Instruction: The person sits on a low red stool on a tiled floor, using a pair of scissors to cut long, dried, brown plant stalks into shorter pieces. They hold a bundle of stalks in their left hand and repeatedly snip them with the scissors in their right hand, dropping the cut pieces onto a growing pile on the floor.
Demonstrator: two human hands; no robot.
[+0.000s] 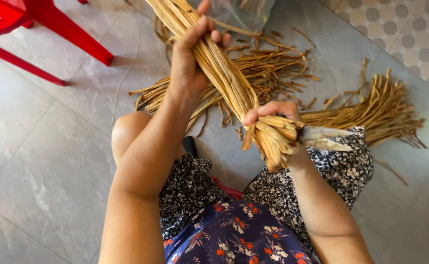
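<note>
A thick bundle of dried tan reed strips point(226, 80) runs from the top of the head view down to my lap. My left hand point(190, 58) is wrapped around the upper part of the bundle, fingers curled over it. My right hand point(273, 113) grips the bundle's lower end, where the cut ends point(278, 144) bunch together and a grey-white wider strip point(329, 138) sticks out to the right. Both hands hold the same bundle above my knees.
Loose dried strips lie in two heaps on the grey tiled floor point(43, 146): one behind the bundle point(268, 68) and one at the right point(385, 112). A red plastic chair point(38, 19) stands at the top left. A clear plastic bag point(239, 12) lies at the top.
</note>
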